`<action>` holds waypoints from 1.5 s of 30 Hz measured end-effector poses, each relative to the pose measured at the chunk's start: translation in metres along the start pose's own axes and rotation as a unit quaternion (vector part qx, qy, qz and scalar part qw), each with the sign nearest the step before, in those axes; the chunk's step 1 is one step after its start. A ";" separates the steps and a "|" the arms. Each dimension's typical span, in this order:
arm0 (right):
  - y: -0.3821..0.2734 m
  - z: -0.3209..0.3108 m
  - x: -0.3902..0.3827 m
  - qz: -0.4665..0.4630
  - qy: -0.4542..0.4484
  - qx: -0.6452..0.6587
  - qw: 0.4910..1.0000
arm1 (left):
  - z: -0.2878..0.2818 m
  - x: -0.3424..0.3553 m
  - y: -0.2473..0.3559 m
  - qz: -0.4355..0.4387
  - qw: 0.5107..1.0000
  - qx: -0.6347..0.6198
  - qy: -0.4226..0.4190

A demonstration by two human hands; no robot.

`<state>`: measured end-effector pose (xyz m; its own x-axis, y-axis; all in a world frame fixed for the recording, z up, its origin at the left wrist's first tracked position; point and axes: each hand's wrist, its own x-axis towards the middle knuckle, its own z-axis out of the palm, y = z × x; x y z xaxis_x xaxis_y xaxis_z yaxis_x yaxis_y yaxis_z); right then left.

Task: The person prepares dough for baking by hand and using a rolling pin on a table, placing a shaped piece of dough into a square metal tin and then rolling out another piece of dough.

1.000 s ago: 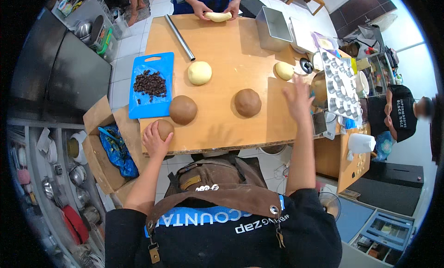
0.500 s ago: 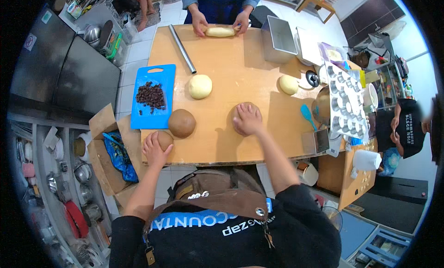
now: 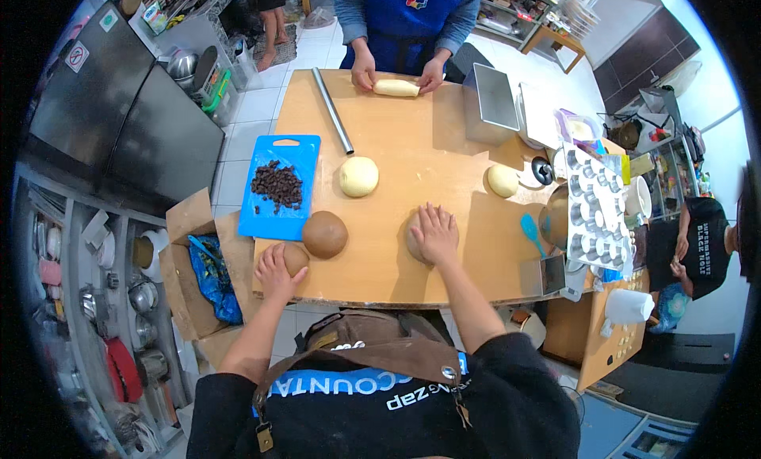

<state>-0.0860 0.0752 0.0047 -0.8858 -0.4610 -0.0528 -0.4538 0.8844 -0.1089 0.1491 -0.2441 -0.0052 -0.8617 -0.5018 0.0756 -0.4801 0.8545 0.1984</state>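
My left hand (image 3: 276, 277) rests with spread fingers over a small brown dough ball (image 3: 298, 258) at the table's near left edge. My right hand (image 3: 435, 235) lies flat, fingers stretched, on top of another brown dough ball (image 3: 414, 242), which it largely covers. Beside my left hand sits a larger smooth brown dough ball (image 3: 324, 235). A pale yellow dough ball (image 3: 359, 177) is farther off, near the middle, and a smaller pale dough ball (image 3: 503, 180) lies to the right. Dark chunks (image 3: 276, 186) are heaped on a blue cutting board (image 3: 261, 219) at left.
Across the table, a co-worker's hands (image 3: 398, 74) hold a pale dough roll (image 3: 395, 88). A metal tube (image 3: 332, 112) lies at far left. On the right are a loaf tin (image 3: 489, 110), a blue spatula (image 3: 533, 231), and a muffin tray (image 3: 593, 213). An open carton (image 3: 187, 277) stands left.
The view has shifted, so the table sits lower in it. My right hand has turned slightly on its dough ball, whose left side now shows. My left hand stays on its ball.
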 end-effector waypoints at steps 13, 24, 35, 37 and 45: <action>-0.015 -0.007 -0.008 -0.016 0.018 0.009 1.000 | 0.002 0.001 -0.003 0.012 1.000 -0.023 0.006; -0.023 -0.077 0.016 -0.004 0.426 0.332 0.842 | 0.004 0.000 -0.008 0.015 1.000 -0.024 -0.012; 0.003 -0.134 0.042 0.021 0.072 0.257 0.964 | 0.012 -0.004 -0.016 -0.002 0.999 -0.023 -0.042; -0.002 -0.102 0.024 0.003 0.332 0.174 0.927 | 0.006 0.000 -0.014 -0.001 0.997 -0.045 -0.067; 0.042 -0.044 0.016 0.020 -0.131 0.328 0.935 | -0.013 -0.005 0.020 0.031 0.988 -0.107 0.104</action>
<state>-0.1235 0.1076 0.0426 -0.8075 -0.5065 -0.3023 -0.1873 0.7061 -0.6829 0.1454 -0.2263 0.0107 -0.8254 -0.4847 0.2896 -0.3618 0.8478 0.3878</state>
